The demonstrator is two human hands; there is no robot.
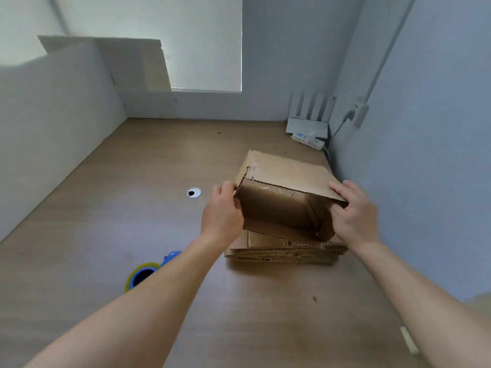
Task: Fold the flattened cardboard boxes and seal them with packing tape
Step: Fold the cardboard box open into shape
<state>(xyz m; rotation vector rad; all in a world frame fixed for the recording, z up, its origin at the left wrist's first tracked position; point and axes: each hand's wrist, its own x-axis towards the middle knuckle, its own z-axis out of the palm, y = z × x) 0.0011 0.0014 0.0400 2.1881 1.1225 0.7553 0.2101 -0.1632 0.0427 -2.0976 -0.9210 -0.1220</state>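
A brown cardboard box [281, 205] is partly opened into shape, its open end facing me, above a stack of flattened cardboard boxes [287, 254] on the wooden table [132, 208]. My left hand [221, 213] grips the box's left edge with curled fingers. My right hand [354, 211] holds the right edge, thumb on top of the upper panel and fingers round the side flap. A blue tape dispenser with a roll of packing tape [142, 274] lies on the table to the left of my left forearm.
A round cable grommet [194, 192] sits in the table left of the box. A white router and power strip [308, 131] stand in the far right corner by the wall. White foam boards [53, 115] line the left side.
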